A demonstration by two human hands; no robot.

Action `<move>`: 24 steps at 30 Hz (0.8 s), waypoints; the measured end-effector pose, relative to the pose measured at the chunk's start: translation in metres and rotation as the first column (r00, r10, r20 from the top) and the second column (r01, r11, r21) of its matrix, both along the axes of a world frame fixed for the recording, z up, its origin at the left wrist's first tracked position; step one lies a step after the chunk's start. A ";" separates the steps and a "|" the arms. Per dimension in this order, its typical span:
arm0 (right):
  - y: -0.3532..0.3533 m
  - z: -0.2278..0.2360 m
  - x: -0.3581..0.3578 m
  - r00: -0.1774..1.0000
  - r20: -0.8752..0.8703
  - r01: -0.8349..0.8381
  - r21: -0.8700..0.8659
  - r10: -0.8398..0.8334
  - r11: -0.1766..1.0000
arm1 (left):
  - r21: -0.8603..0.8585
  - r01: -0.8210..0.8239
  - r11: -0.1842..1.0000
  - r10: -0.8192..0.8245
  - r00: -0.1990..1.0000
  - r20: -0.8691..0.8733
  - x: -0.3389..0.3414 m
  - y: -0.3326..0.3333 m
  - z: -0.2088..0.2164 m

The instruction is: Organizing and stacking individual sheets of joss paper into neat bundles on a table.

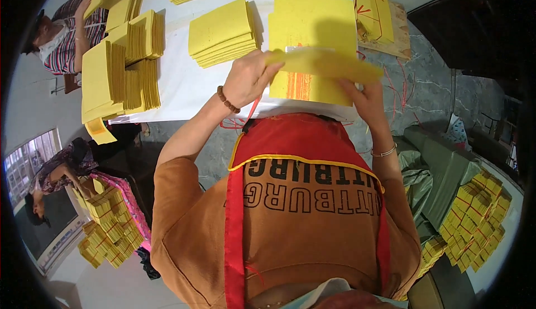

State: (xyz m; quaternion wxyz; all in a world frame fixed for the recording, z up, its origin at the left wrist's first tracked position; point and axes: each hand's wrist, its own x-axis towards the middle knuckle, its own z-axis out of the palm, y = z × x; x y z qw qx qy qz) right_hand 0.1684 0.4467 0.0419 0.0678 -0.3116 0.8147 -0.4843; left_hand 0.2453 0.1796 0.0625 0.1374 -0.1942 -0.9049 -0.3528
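Note:
A folded yellow paper [324,65], blurred by motion, is stretched between my two hands above the near table edge. My left hand [245,80], with a beaded bracelet at the wrist, is closed on its left end. My right hand [365,102] pinches the lower right end between thumb and fingers, some of which are hidden. Under the held piece lies a large pile of yellow paper [312,18], with orange-red print on its near part. Just left of it, a fanned stack of folded yellow paper [220,32] rests on the white tabletop [176,63].
Upright yellow stacks [106,80] crowd the table's left end, where a person in a striped top [70,43] reaches in. A tied yellow bundle [379,13] stands at the far right. Red strings [403,85] trail on the floor. Another person [56,175] is beside piled bundles [111,225].

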 end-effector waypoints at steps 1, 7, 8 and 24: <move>-0.006 0.001 0.000 1.000 0.002 0.001 0.001 -0.001 1.000 | 0.058 -0.169 0.984 0.152 0.964 0.218 -0.004 0.003 0.003; -0.035 0.009 -0.011 0.910 0.300 0.362 -0.240 -0.285 0.901 | 0.396 -0.471 0.789 0.158 0.777 0.609 -0.028 0.001 -0.013; -0.036 0.007 -0.014 0.909 0.285 0.365 -0.198 -0.303 0.910 | 0.397 -0.465 0.791 0.152 0.779 0.609 -0.032 0.000 -0.014; -0.037 -0.008 -0.023 0.917 0.185 0.371 -0.081 -0.352 0.925 | -0.214 -0.144 0.966 0.105 0.978 -0.180 -0.042 0.028 -0.001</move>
